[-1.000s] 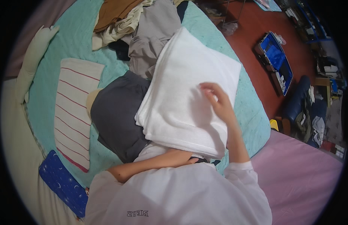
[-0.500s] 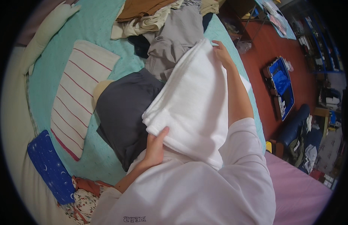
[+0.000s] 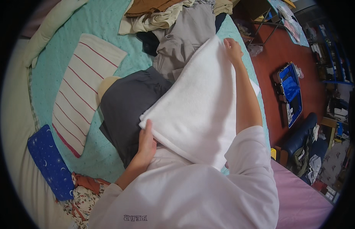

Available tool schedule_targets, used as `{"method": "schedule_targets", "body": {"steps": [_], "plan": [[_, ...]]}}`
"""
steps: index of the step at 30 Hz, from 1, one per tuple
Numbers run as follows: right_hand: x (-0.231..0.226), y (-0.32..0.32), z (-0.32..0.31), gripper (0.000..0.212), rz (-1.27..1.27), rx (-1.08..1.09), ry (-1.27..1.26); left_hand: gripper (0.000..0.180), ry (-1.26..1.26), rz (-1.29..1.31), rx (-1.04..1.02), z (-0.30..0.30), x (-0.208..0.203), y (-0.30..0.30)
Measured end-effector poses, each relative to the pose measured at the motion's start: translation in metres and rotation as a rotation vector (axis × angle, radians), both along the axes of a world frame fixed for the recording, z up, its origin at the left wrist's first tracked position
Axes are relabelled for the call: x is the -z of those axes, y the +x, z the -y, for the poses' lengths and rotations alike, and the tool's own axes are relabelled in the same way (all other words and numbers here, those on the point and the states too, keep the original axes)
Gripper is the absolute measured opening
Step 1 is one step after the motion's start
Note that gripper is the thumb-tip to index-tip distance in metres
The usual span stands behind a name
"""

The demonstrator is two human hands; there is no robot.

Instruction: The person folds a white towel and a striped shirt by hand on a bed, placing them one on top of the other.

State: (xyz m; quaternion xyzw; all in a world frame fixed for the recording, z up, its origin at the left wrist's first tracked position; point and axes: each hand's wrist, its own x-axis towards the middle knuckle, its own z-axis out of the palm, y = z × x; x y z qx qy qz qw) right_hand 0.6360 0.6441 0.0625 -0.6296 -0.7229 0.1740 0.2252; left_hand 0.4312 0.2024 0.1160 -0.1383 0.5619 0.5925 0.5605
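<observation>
A white, fluffy towel (image 3: 196, 103) is spread across my lap, held up between both hands. My left hand (image 3: 147, 145) pinches its near left corner, thumb on top and the fingers underneath. At the far right edge my right hand (image 3: 233, 49) is closed with curled fingers on the towel's border; the fingertips are partly hidden. Dark grey cloth (image 3: 129, 103) covers my leg beside the towel's left edge. A flat white towel with red stripes (image 3: 84, 89) lies on the bed farther left.
The turquoise bed sheet (image 3: 64, 49) spreads beneath everything. Rumpled grey clothes (image 3: 183, 32) and a brown garment (image 3: 152, 7) are piled at the far side. A blue patterned cushion (image 3: 50, 162) lies at left. On the red floor (image 3: 267, 91) at right stands an open suitcase (image 3: 289, 93).
The towel has been drawn out into a wider, flatter shape. My left hand has shifted slightly left and up with its corner. The right hand's fingers have curled in more.
</observation>
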Motion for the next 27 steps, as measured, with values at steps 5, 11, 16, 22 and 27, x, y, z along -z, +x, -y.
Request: {"method": "schedule_targets", "body": {"steps": [5,11,16,22,27], "plan": [[0.019,0.092,0.065,0.03,-0.265,0.041,0.21,0.055,0.012,0.092,0.217,0.011,-0.017,0.001],[0.044,0.24,0.22,0.047,-0.494,0.656,-0.32,0.056,0.071,0.478,0.311,-0.008,-0.017,0.003],[0.026,0.215,0.243,0.069,-1.184,0.516,-0.663,0.058,0.104,0.627,0.418,-0.013,-0.029,0.013],[-0.022,0.182,0.184,0.069,-1.169,0.637,-0.668,0.054,0.102,0.45,0.616,-0.016,-0.052,0.026],[-0.102,0.189,0.162,0.054,-1.373,0.588,-0.599,0.058,0.196,0.213,0.438,-0.029,-0.08,0.007]]}}
